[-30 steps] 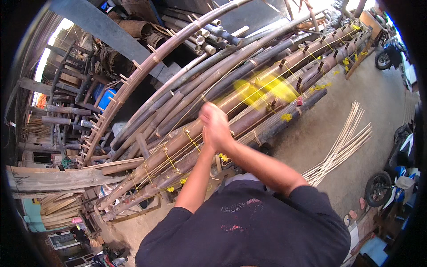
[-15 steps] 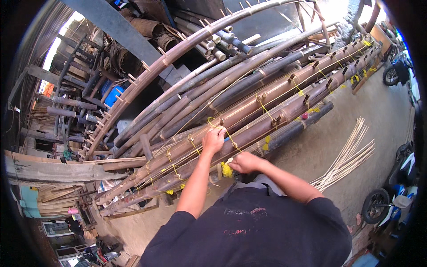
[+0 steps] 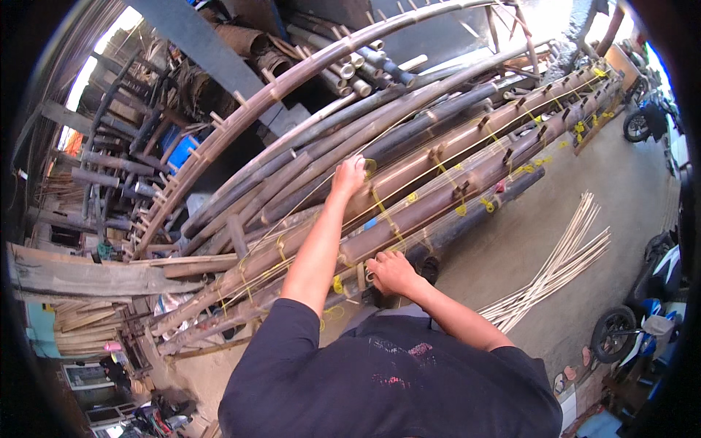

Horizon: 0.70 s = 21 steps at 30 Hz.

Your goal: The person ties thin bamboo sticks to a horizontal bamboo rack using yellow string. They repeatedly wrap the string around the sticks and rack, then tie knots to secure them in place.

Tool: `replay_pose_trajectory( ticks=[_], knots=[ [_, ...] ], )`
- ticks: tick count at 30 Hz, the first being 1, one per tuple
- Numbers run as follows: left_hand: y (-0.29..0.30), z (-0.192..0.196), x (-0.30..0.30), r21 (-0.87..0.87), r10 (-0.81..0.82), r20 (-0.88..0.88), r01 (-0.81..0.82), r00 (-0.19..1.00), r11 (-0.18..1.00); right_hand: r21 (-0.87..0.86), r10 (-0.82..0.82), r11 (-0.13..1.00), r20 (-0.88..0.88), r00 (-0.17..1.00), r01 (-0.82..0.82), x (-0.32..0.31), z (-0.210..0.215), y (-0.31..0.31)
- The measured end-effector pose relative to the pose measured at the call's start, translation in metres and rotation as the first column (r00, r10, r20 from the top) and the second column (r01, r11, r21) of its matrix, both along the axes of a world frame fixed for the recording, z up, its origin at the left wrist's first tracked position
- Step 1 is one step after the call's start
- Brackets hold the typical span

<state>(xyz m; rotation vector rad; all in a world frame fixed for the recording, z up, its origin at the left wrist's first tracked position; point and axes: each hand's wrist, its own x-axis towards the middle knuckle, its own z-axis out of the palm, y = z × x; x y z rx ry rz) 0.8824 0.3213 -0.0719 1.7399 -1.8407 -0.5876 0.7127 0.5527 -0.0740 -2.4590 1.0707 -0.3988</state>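
Left hand (image 3: pixel 350 175) pinching yellow cord (image 3: pixel 371 166), right hand (image 3: pixel 393 274) curled, contents unclear; bamboo poles (image 3: pixel 431 212) corded far right, middle seemingly unfinished.

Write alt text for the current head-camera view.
A person's left hand is extended over two brown bamboo poles strung with yellow cord, the right hand curled lower down, nearer the body. Thin pale sticks lie on the floor to the right.
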Motion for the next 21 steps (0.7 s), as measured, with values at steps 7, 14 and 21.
replay_pose_trajectory(
  ticks=[7, 14, 21],
  knots=[
    [0.147, 0.048, 0.109, 0.396, -0.123, 0.306, -0.009, 0.944, 0.918, 0.781, -0.972, 0.206, 0.093, -0.216, -0.590, 0.081, -0.004, 0.026],
    [0.192, -0.019, 0.103, -0.203, -0.021, -0.050, 0.011, 0.999, 0.979, 0.547, -0.340, 0.826, 0.677, 0.653, -0.137, 0.181, 0.125, -0.087],
    [0.186, 0.023, 0.089, 0.178, 0.081, 0.076, -0.094, 0.994, 0.979, 0.502, -0.306, 0.853, 0.259, 0.916, 0.143, 0.143, 0.066, -0.141]
  ],
)
